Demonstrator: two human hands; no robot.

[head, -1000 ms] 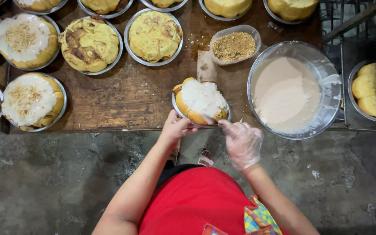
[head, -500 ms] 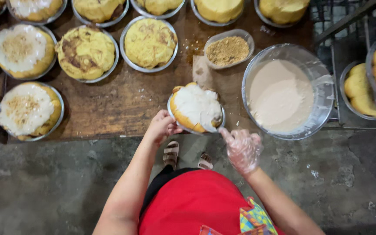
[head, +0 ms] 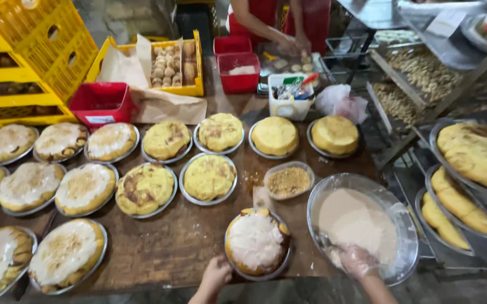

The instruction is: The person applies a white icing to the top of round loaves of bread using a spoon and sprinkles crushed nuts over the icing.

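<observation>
Left hand (head: 216,276) fingers closed on near rim of frosted bread pan (head: 257,243), steadying it on table (head: 170,247); gloved right hand (head: 357,260) fingers curled, scooping in icing bowl (head: 361,225) just right.

brown wooden table (head: 187,242) | grey concrete floor | metal racks (head: 423,73) right

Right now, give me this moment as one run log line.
left hand: on rim of frosted bun pan | right hand: gloved, inside bowl of pale icing | crumb tub: behind pan | table: rows of bun pans
</observation>
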